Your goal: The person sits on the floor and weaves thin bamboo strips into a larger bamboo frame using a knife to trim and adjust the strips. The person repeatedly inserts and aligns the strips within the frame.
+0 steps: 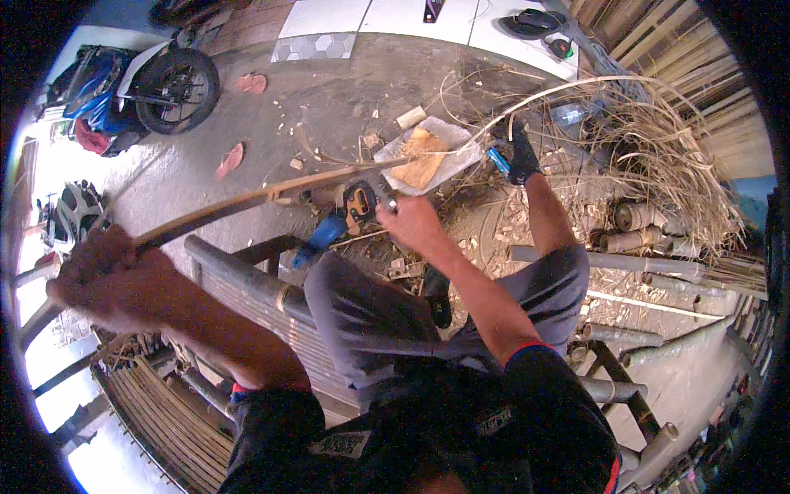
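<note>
My left hand (pixel 115 280), at the far left, is closed round a long bamboo strip (pixel 239 202). The strip slants up to the right across the floor space, and a thin pale sliver (pixel 568 85) arcs from its far part. My right hand (pixel 415 224) is closed in front of my knees, just below the strip. A small shiny bit shows at its fingers, but what it holds is too small to make out. Beside that hand lies an orange and black tool (pixel 360 206) with a blue part (pixel 321 237). Beyond is a pale slab (pixel 461 152) bearing a yellow-brown piece (pixel 424 156).
A bamboo bench (pixel 271 321) is beneath me. Tangled bamboo shavings (pixel 658 165) heap at the right, near cut bamboo pieces (pixel 634 239). Chips litter the floor by my foot (pixel 520 156). Pink sandals (pixel 230 161) and a motorcycle (pixel 169 89) stand at the far left.
</note>
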`<action>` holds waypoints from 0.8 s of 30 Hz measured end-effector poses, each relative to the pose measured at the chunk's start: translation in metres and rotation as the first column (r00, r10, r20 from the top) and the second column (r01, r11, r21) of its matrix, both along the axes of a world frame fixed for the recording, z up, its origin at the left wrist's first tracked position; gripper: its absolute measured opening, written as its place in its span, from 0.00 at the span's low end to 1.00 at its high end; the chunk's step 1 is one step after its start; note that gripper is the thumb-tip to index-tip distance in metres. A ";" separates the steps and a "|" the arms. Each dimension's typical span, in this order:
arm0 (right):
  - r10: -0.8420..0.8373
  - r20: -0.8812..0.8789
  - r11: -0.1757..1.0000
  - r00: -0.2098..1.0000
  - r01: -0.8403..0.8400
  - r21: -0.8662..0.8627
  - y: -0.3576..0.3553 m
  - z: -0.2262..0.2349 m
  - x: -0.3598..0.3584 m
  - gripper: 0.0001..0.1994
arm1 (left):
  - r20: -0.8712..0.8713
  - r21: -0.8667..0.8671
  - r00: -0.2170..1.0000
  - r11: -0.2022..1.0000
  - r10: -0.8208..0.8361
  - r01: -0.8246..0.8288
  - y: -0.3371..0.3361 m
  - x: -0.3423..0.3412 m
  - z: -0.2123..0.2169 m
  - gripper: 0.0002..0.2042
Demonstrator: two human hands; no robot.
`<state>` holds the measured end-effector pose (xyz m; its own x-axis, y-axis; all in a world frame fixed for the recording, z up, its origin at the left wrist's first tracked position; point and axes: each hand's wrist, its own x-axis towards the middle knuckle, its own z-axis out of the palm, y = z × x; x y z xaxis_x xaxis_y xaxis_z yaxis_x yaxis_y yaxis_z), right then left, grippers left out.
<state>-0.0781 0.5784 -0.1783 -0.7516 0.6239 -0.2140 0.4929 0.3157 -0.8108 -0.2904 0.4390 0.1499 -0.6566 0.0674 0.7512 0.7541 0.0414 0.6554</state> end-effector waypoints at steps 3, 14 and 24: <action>0.022 0.062 0.990 0.998 -0.030 0.141 0.006 -0.027 -0.001 0.22 | 0.061 0.144 0.997 0.989 -0.048 0.039 0.016 -0.006 0.001 0.20; -0.281 0.176 0.956 0.943 0.292 -0.037 0.028 -0.237 0.052 0.18 | 0.098 0.172 0.995 0.984 0.020 -0.037 0.066 -0.026 0.024 0.16; -0.135 0.150 0.881 0.979 0.049 0.471 -0.013 -0.234 0.081 0.06 | 0.129 0.305 0.983 0.948 -0.132 0.087 0.082 0.013 0.015 0.22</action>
